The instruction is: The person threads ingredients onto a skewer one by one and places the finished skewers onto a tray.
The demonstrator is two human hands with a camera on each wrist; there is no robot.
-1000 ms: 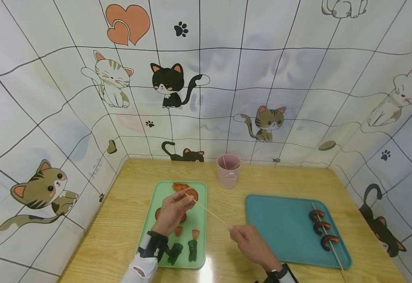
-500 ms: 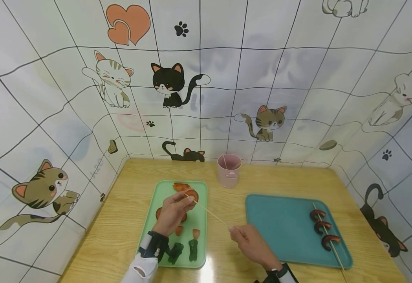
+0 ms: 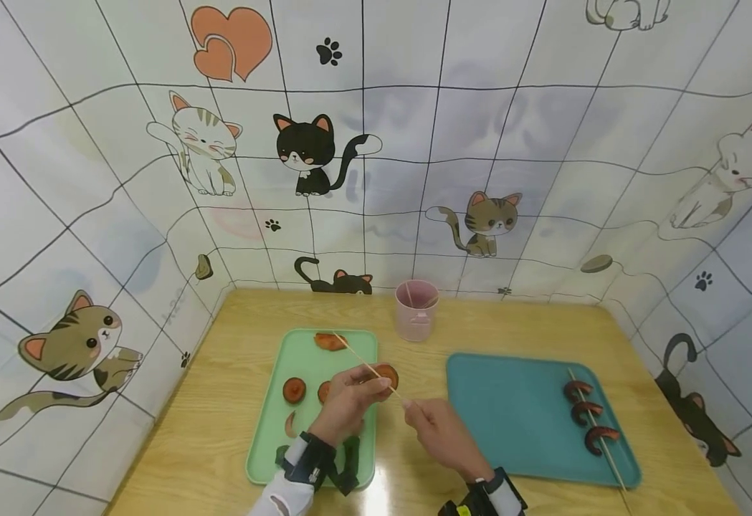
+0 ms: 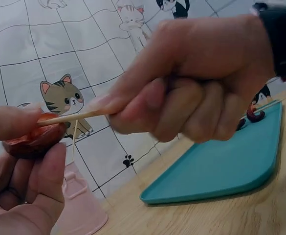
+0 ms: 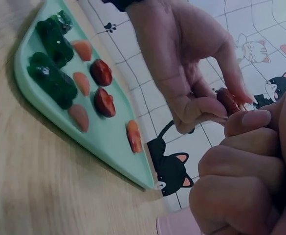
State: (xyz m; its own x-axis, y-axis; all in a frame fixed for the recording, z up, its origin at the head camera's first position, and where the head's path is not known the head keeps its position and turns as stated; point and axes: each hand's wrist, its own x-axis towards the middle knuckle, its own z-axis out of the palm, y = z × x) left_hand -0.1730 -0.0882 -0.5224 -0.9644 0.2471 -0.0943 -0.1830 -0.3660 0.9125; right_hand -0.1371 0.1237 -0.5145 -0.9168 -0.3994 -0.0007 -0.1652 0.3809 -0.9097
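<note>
In the head view my left hand (image 3: 353, 405) pinches a round, shiny reddish-brown food piece (image 3: 388, 375) between thumb and fingers, over the right edge of the green tray (image 3: 256, 437). A thin wooden skewer (image 3: 358, 356) runs by the piece, its pointed end reaching out beyond the left hand. My right hand (image 3: 441, 436) grips the skewer's lower end in curled fingers, just right of the left hand. Seen from the left wrist, the skewer (image 4: 74, 117) meets the top of the piece (image 4: 37, 142) beneath the left thumb.
The green tray holds round brown pieces (image 3: 294, 390), an orange piece (image 3: 329, 342) and dark green pieces (image 3: 350, 459). On the blue tray (image 3: 498, 416), a skewer carries curled dark red pieces (image 3: 587, 413). A pink cup (image 3: 416, 315) with sticks stands behind, near the wall.
My left hand has moved down and right with the round piece, along the skewer toward the right hand. More of the skewer's far end now shows beyond it. The right hand shifted slightly.
</note>
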